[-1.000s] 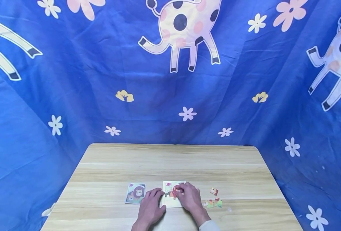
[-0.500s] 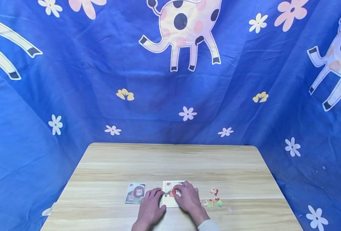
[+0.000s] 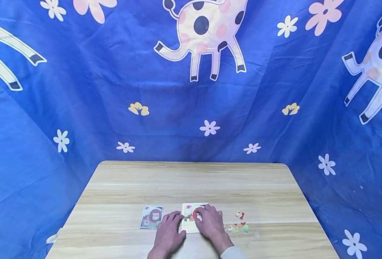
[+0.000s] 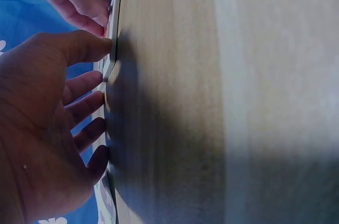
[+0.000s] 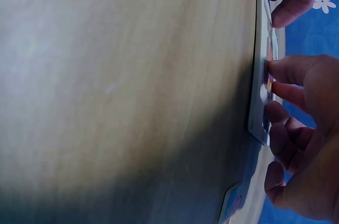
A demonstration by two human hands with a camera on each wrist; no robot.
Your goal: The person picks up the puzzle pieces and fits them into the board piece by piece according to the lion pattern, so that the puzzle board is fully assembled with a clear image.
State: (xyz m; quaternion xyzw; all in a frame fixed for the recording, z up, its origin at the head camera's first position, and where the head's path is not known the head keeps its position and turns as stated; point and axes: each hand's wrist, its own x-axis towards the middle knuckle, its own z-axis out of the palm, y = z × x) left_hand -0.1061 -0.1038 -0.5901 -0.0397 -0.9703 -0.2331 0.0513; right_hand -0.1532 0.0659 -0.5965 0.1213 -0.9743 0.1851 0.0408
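Note:
A white-rimmed jigsaw tray (image 3: pixel 189 227) lies at the table's middle, its upper part filled with a coloured picture and a pale bare strip below. My left hand (image 3: pixel 169 230) rests at its left side; in the left wrist view the thumb touches the tray's edge and the other fingers are spread. Over the tray's right half, my right hand (image 3: pixel 211 222) pinches a small red and yellow puzzle piece (image 5: pixel 270 83) between thumb and index finger, down at the picture. Its remaining fingers curl loosely. The right hand hides much of the tray's right side in the head view.
To the left lies a picture card (image 3: pixel 152 217) with a lion on it. Several loose puzzle pieces (image 3: pixel 244 228) are scattered right of the tray, with another red and cream one (image 3: pixel 239 214) just behind them. A blue patterned curtain (image 3: pixel 171 136) surrounds the wooden table (image 3: pixel 132 180).
My right hand has shifted slightly left and toward me over the tray, fingers still at the puzzle piece. My left hand stays in place.

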